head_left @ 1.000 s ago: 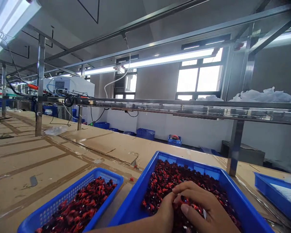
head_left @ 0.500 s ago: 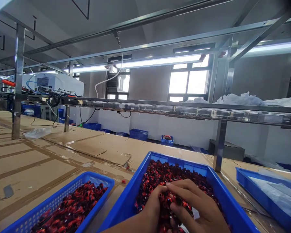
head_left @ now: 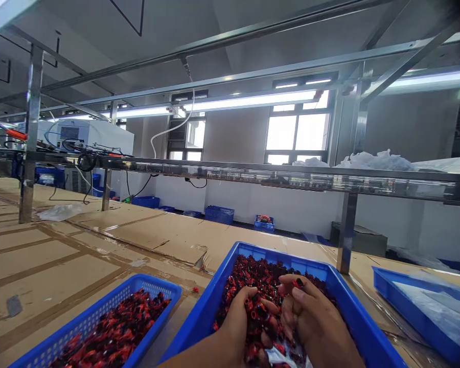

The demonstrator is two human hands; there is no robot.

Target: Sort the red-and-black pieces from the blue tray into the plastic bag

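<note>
Here, left hand (head_left: 241,327), right hand (head_left: 310,319), cupping red-black parts (head_left: 237,278), blue crate (head_left: 362,322)

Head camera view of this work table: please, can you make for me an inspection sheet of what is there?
Surface: brown cardboard sheets cover the table, joined with tape.
Job's things: a blue tray full of small red and black parts; a blue mesh basket holds similar parts.
Clutter: one loose red part on the cardboard; a plastic bag further away.
Hands: left hand cupped in the parts; right hand curled beside it, both inside the tray.
Cables: black cables near a white machine; a white cable hangs from above.
Surroundings: metal posts, tube lights, windows, blue baskets on the floor.
</note>
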